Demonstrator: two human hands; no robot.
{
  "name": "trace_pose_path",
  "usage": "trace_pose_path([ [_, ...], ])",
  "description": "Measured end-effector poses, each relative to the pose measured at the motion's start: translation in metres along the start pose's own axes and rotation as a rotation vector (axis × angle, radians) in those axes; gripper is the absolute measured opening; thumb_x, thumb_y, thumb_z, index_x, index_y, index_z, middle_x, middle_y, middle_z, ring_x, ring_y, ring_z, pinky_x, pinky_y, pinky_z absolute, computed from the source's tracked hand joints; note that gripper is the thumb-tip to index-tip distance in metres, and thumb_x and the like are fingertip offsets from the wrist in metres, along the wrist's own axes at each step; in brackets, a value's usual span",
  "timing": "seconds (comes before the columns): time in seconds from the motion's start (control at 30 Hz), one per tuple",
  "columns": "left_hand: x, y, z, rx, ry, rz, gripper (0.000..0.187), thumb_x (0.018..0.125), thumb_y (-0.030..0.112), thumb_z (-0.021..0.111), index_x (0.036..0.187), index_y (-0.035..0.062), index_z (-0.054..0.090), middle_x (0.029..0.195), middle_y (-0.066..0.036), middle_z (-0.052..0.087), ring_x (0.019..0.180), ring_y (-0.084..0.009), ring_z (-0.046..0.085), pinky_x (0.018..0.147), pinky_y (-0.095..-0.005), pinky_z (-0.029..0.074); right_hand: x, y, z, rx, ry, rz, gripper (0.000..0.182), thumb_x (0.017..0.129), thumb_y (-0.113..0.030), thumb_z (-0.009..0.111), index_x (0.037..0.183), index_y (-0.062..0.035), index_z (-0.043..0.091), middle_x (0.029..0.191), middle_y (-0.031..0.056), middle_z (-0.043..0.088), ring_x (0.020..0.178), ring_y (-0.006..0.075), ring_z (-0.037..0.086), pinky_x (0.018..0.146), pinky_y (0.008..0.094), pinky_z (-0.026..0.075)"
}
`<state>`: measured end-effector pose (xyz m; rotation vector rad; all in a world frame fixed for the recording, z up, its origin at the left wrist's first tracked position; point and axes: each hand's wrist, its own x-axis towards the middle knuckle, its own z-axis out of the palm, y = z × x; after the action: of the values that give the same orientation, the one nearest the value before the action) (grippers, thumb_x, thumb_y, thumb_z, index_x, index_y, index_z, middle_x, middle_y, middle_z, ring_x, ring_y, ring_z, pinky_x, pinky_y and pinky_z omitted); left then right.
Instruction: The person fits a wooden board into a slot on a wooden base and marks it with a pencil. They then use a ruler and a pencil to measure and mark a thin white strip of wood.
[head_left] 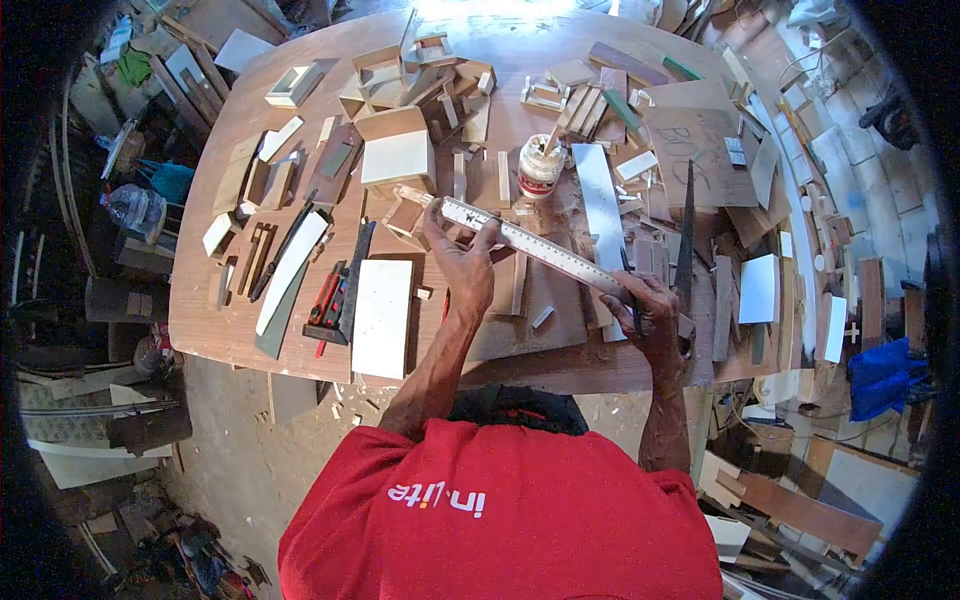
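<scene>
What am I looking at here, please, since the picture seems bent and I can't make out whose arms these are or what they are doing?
There is no machine here: a person in a red shirt works with two bare hands. The single picture comes from a camera worn on the head, looking down, and its wide lens bends the edges. The left hand presses down on a long pale ruler that lies slantwise across the wooden table. The right hand holds a thin dark pencil or pen at the ruler's lower end; which it is, I cannot tell. Around them lie many offcuts, small wooden boxes, a white panel, a jar with a white and red label and a handsaw. Scraps and boards cover the floor around the table.
</scene>
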<state>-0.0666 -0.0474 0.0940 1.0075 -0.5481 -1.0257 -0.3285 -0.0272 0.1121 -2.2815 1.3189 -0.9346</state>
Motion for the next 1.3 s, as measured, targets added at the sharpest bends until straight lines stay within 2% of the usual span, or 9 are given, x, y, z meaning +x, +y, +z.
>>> trace_pose_path([
  [0.33,0.006,-0.013,-0.007,-0.010,-0.017,0.071,0.072,0.085,-0.006,0.059,0.141,0.0122,0.017,0.105,-0.018,0.058,0.087,-0.0241,0.065,0.069,-0.0409,0.063,-0.004,0.002,0.000,-0.029,0.020,-0.042,0.037,0.071,-0.010,0.077,0.106,-0.0052,0.066,0.096,0.0170,0.068,0.084,0.0339,0.066,0.074,0.0407,0.052],
  [0.4,0.005,-0.013,-0.007,-0.005,-0.018,0.068,0.072,0.085,-0.006,0.059,0.141,0.0119,0.017,0.104,-0.017,0.058,0.086,-0.0237,0.065,0.069,-0.0406,0.063,-0.005,0.002,-0.001,-0.022,0.015,-0.045,0.038,0.071,-0.010,0.077,0.107,-0.0053,0.065,0.096,0.0168,0.068,0.085,0.0342,0.066,0.074,0.0409,0.052],
  [0.47,0.004,-0.010,-0.006,-0.001,-0.017,0.067,0.072,0.085,-0.007,0.059,0.141,0.0116,0.018,0.103,-0.017,0.058,0.086,-0.0233,0.065,0.069,-0.0402,0.063,-0.005,0.003,0.000,-0.021,0.038,-0.069,0.033,0.076,-0.018,0.073,0.107,-0.0070,0.066,0.094,0.0158,0.066,0.083,0.0340,0.065,0.070,0.0413,0.052],
  [0.53,0.003,-0.008,-0.007,-0.017,-0.030,0.008,0.072,0.084,-0.007,0.059,0.141,0.0112,0.018,0.102,-0.016,0.058,0.085,-0.0228,0.065,0.069,-0.0398,0.063,-0.006,0.002,-0.001,-0.027,0.039,-0.062,0.034,0.076,-0.018,0.073,0.107,-0.0070,0.066,0.094,0.0158,0.066,0.082,0.0339,0.065,0.070,0.0413,0.052],
  [0.77,0.005,-0.007,-0.008,0.026,-0.021,-0.006,0.073,0.084,-0.007,0.060,0.141,0.0107,0.017,0.101,-0.016,0.058,0.085,-0.0226,0.065,0.068,-0.0394,0.063,-0.006,0.005,0.001,-0.022,0.063,-0.090,0.036,0.074,-0.017,0.074,0.108,-0.0074,0.066,0.094,0.0151,0.066,0.081,0.0334,0.065,0.068,0.0412,0.052],
  [0.87,0.005,-0.006,-0.006,0.019,-0.008,-0.001,0.073,0.084,-0.007,0.060,0.141,0.0102,0.018,0.103,-0.016,0.058,0.086,-0.0227,0.065,0.069,-0.0392,0.063,-0.008,0.006,0.000,-0.059,0.035,-0.065,0.036,0.074,-0.018,0.073,0.108,-0.0077,0.065,0.096,0.0146,0.066,0.083,0.0332,0.065,0.069,0.0415,0.052],
  [1.03,0.007,-0.009,-0.007,0.008,-0.003,-0.004,0.072,0.083,-0.008,0.061,0.140,0.0097,0.020,0.116,-0.019,0.051,0.091,-0.0245,0.065,0.069,-0.0403,0.064,-0.011,0.008,0.000,-0.074,0.023,-0.056,0.038,0.075,-0.020,0.072,0.110,-0.0084,0.064,0.097,0.0145,0.066,0.085,0.0340,0.064,0.071,0.0423,0.051],
  [1.3,0.009,-0.009,-0.006,-0.005,0.000,-0.012,0.072,0.082,-0.010,0.060,0.139,0.0088,0.021,0.121,-0.018,0.047,0.095,-0.0261,0.065,0.069,-0.0410,0.064,-0.009,0.009,-0.001,-0.070,0.022,-0.088,0.039,0.075,-0.019,0.072,0.111,-0.0079,0.064,0.098,0.0155,0.066,0.086,0.0349,0.064,0.072,0.0426,0.052],
])
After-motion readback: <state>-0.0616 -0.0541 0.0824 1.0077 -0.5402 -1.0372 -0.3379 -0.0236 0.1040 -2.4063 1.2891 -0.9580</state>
